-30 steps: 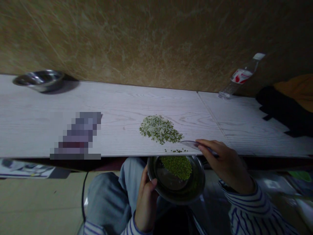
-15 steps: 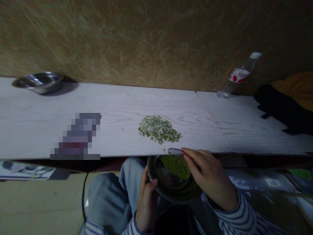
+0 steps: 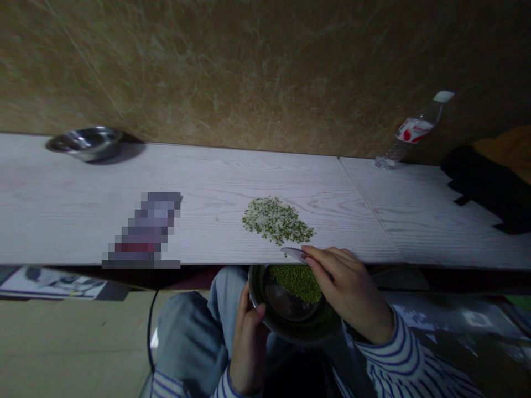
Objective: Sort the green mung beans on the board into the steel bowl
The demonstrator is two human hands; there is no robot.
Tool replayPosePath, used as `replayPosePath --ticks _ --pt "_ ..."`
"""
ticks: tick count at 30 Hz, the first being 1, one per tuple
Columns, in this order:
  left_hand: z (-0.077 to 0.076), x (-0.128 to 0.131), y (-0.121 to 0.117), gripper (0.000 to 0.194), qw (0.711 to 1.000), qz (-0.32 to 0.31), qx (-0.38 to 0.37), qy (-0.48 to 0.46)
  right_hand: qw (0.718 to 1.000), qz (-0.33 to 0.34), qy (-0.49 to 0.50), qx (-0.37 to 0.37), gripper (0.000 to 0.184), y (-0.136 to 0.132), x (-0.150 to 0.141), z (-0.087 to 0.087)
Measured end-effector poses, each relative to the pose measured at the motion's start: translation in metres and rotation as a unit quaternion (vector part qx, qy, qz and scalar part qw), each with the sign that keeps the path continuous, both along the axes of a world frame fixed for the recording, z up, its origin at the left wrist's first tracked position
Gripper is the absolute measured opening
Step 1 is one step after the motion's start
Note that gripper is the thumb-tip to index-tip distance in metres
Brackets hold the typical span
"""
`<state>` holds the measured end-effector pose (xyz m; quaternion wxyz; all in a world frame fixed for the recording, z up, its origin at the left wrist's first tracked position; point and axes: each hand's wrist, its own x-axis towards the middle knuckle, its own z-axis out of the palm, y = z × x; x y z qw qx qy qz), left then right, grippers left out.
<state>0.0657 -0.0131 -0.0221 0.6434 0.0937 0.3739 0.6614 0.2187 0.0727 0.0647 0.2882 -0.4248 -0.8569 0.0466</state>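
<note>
My left hand [image 3: 250,337] grips the left rim of a metal bowl [image 3: 286,333], thumb over the edge, below the front of the table. Green mung beans [image 3: 296,284] lie in the bowl, mostly on its far right side. My right hand [image 3: 352,293] is closed around a thin grey spoon [image 3: 292,254], its tip at the table's front edge. Just beyond the spoon, a flat pile of mung beans mixed with white rice grains [image 3: 276,220] is spread on the table. A stray bean or two lies near the spoon tip.
An empty metal bowl [image 3: 87,146] stands at the back left of the white wood-grain table [image 3: 207,210]. A blurred-out flat object [image 3: 145,229] lies nearer. A clear plastic bottle [image 3: 410,132] stands at the back right, beside a black and orange cloth item [image 3: 489,182]. A marbled wall rises behind.
The spoon has shifted slightly toward the table edge, its tip now tilted up to the left. The whole view has moved a little, so the table things appear farther right. My left hand keeps its hold.
</note>
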Motion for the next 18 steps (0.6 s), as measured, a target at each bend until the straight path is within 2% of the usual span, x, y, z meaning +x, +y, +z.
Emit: replayPosePath --ticks 5,12,18 --pt "0.0 -0.001 0.0 0.055 1.0 0.003 0.001 -0.011 0.999 0.034 -0.002 -0.017 0.023 -0.005 0.0 0.004" --pt "0.004 -0.001 0.001 0.054 1.0 0.002 0.004 0.0 1.0 -0.013 0.007 -0.004 0.023 0.011 0.01 -0.001" --pt "0.004 -0.003 0.004 0.055 1.0 0.0 0.015 0.004 1.0 0.003 0.021 -0.001 0.024 0.022 0.003 -0.003"
